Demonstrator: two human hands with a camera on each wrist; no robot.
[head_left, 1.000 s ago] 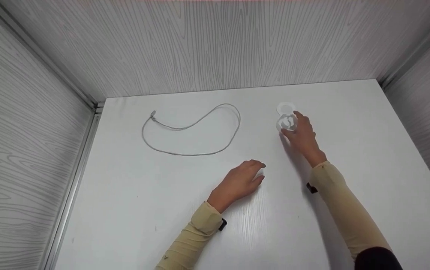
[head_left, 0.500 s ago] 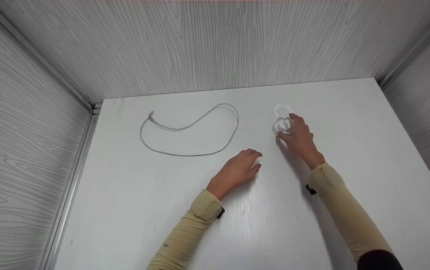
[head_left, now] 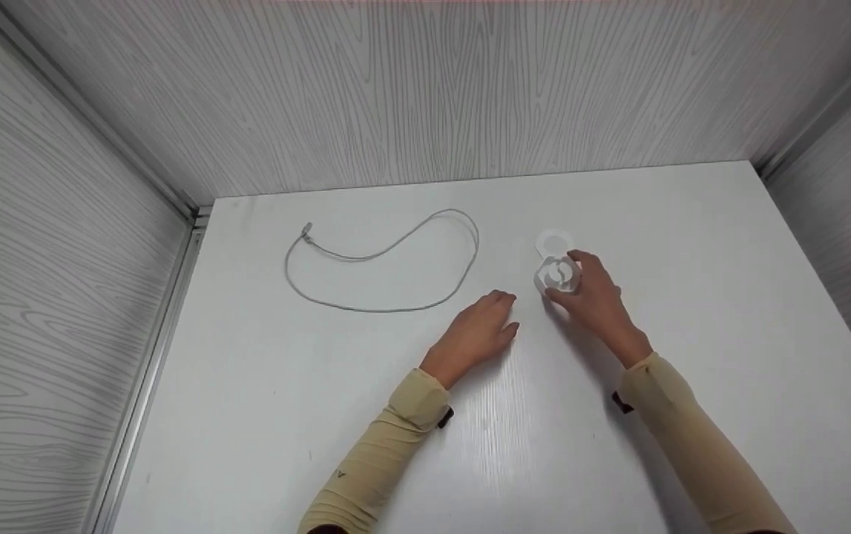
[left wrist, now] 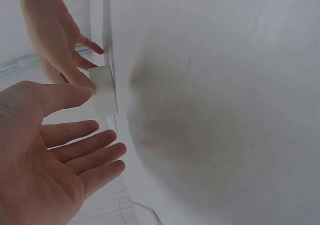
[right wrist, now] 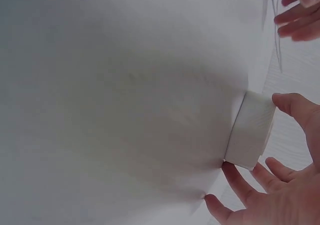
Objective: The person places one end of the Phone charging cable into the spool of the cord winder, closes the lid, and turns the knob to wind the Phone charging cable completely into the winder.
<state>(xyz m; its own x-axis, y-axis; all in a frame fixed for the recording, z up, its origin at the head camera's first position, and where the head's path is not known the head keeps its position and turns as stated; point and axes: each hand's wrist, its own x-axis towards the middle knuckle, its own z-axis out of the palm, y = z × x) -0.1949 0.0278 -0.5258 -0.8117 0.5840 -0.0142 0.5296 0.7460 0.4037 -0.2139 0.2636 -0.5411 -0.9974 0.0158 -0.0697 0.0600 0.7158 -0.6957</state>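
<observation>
A small white hexagonal case (head_left: pixel 559 276) stands on the white table, right of centre in the head view, with a round insert inside. Its flat hexagonal lid (head_left: pixel 554 242) lies open on the far side. My right hand (head_left: pixel 599 304) grips the case between thumb and fingers; in the right wrist view the case's side wall (right wrist: pixel 250 130) shows between them. To the left, my left hand (head_left: pixel 474 334) hovers near the case with relaxed, extended fingers and nothing in them. In the left wrist view, its thumb overlaps the case (left wrist: pixel 104 92); whether they touch is unclear.
A thin grey cable (head_left: pixel 377 311) lies in a wide loop on the left part of the table, its ends (head_left: pixel 307 230) together at the far left. Wood-grain panels (head_left: pixel 425 89) enclose the table at the back and both sides.
My right hand has drawn the case and its open lid nearer across the table. My left hand has moved slightly forward, closer to the case. The cable lies as before.
</observation>
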